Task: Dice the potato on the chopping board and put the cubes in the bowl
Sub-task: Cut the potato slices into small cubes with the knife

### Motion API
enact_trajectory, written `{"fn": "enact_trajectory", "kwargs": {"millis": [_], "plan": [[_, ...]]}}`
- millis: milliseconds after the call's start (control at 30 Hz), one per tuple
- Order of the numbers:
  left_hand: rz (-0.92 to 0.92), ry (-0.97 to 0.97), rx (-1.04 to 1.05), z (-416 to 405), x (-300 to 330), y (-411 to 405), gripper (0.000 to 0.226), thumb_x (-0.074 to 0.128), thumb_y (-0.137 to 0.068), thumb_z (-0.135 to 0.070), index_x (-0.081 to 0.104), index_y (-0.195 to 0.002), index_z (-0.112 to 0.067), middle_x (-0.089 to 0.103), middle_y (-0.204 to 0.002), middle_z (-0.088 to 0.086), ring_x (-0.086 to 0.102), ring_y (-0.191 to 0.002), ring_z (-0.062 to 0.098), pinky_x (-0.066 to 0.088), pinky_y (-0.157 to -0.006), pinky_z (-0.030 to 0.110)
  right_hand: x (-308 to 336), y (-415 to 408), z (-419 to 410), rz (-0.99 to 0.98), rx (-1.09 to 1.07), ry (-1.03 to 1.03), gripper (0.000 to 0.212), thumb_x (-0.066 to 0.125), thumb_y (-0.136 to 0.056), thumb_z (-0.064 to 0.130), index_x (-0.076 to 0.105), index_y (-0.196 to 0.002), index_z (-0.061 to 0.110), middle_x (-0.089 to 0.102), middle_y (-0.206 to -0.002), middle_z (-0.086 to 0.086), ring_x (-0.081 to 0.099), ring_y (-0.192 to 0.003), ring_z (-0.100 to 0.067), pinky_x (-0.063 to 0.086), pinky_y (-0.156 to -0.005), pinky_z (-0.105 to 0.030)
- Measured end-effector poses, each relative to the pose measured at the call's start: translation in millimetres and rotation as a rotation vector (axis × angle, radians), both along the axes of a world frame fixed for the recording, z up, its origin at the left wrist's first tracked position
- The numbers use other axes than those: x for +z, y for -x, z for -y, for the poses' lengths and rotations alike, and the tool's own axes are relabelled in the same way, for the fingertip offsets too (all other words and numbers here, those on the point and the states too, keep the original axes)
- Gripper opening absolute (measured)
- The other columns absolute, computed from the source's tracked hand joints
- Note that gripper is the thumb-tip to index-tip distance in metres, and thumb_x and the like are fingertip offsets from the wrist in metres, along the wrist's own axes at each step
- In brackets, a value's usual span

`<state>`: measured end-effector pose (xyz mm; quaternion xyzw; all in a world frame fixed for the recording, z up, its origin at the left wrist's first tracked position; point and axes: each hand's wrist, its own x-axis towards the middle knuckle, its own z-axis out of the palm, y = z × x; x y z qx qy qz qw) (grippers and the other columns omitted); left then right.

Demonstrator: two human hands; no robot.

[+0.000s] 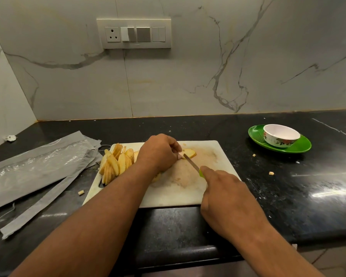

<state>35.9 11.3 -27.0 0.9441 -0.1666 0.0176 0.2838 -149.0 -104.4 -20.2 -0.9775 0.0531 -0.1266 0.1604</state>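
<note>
Left hand curled over a potato slice at the far middle of the white board, fingers bent and pinning the slice flat. Right hand wrapped round the green handle of a knife, forefinger stretched along the top, fingers clamped on the handle; blade angled up-left, tip touching the slice just beside the left fingertips. More slices fanned on edge at the board's left end, partly behind the left forearm. Bowl, white inside with a floral outside, standing on a green plate well to the right on the black desk. Small cubes scattered on the desk. Grey plastic wrap left of the board.
</note>
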Motion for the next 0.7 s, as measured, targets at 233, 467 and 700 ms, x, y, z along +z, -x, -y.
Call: {"fn": "enact_trajectory", "kwargs": {"millis": [233,467,700], "plan": [[0.001,0.067,0.024,-1,-3,2,0.051,0.083,-0.088,-0.028,0.048,-0.125,-0.035,0.076,-0.098,-0.011,0.068,-0.094,0.011,0.050,-0.082,0.027,-6,-38,-6,-0.028,-0.027,-0.003,0.049,0.039,-0.090,0.014,0.043,-0.138,0.026,0.057,-0.119,-0.003,0.054,-0.105,-0.025,0.041,-0.084,-0.033],[-0.005,0.062,0.020,-1,-5,-2,0.053,0.083,-0.088,-0.030,0.049,-0.129,-0.034,0.076,-0.097,-0.013,0.068,-0.094,0.010,0.050,-0.081,0.026,-6,-28,-8,-0.091,-0.007,-0.004,0.052,0.041,-0.093,0.014,0.038,-0.143,0.026,0.054,-0.127,-0.001,0.052,-0.112,-0.022,0.041,-0.091,-0.032],[0.008,0.023,-0.021,-2,-2,0,0.045,0.080,-0.090,-0.029,0.057,-0.128,-0.032,0.076,-0.100,-0.013,0.066,-0.097,0.008,0.051,-0.087,0.029,7,5,2,-0.082,-0.037,-0.021,0.055,0.041,-0.093,0.018,0.040,-0.147,0.029,0.058,-0.133,0.001,0.053,-0.118,-0.019,0.043,-0.100,-0.032]]}}
